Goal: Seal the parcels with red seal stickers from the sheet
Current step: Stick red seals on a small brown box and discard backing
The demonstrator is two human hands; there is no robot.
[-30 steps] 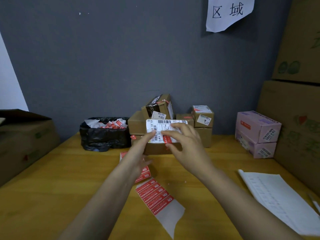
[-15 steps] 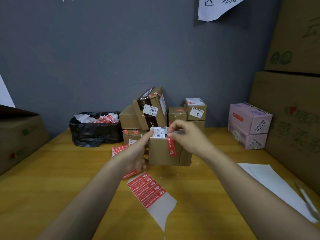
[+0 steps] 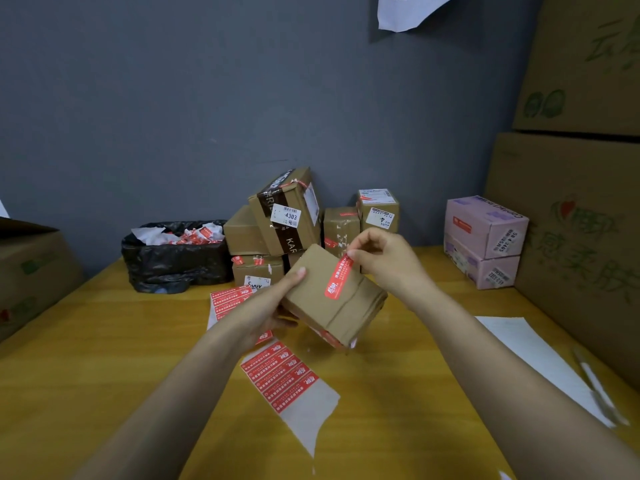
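My left hand [image 3: 269, 306] holds a small brown cardboard parcel [image 3: 322, 313] tilted above the wooden table [image 3: 104, 358], thumb on its top face. A red seal sticker [image 3: 337, 279] lies across that face. My right hand [image 3: 384, 258] pinches the sticker's far end at the parcel's upper edge. Below the parcel a sheet of red seal stickers [image 3: 280, 375] lies on the table, with a second sheet [image 3: 230, 297] partly under my left arm.
A pile of brown parcels [image 3: 287, 216] stands against the grey wall. A black bin bag [image 3: 173, 258] with sticker scraps sits to its left. Two pink boxes [image 3: 485, 237] and large cartons [image 3: 571, 237] stand right; white paper [image 3: 533, 362] lies near the right edge.
The parcel has been lifted off the table and tipped so a plain face points up. My right hand moved to the sticker's far end.
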